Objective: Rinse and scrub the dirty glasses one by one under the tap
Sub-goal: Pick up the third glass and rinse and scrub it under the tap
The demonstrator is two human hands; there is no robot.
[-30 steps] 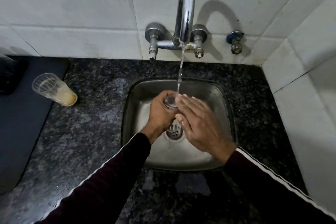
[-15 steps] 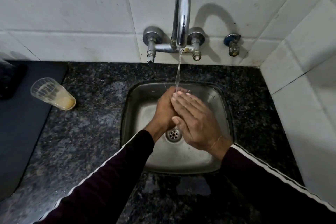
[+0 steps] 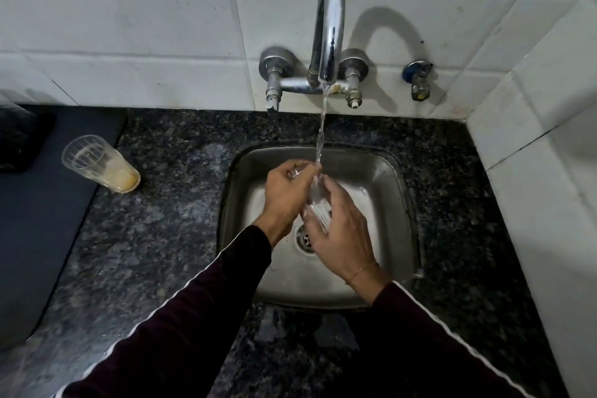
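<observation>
At the far left of the frame a dark mat (image 3: pixel 38 203) lies on the speckled stone counter (image 3: pixel 161 236). A dirty glass (image 3: pixel 100 164) stands at the mat's right edge, with pale residue in its base. It stands well apart from both hands, to their left, and the left hand is the nearer one.

Centre frame, over the steel sink (image 3: pixel 397 203), the left hand (image 3: pixel 286 192) is curled round the far end of a clear glass (image 3: pixel 318 208). The right hand (image 3: pixel 339 236) has its fingers wrapped loosely about the near end. Whether the right fingers clamp the glass or only rub it cannot be told.

The clear glass sits between the two hands, directly above the drain (image 3: pixel 303 237). Its long axis runs from the upper centre of the frame, under the water stream (image 3: pixel 321 129), down toward the lower right. It appears tilted rather than upright. Which end is the mouth cannot be told.

The tap (image 3: pixel 329 29) is running, and the stream strikes where the hands meet.

Judgement: scrubbing of this glass is in hand. The glass on the counter remains to be washed, and fetching it calls for a reach leftward across the sink rim.
</observation>
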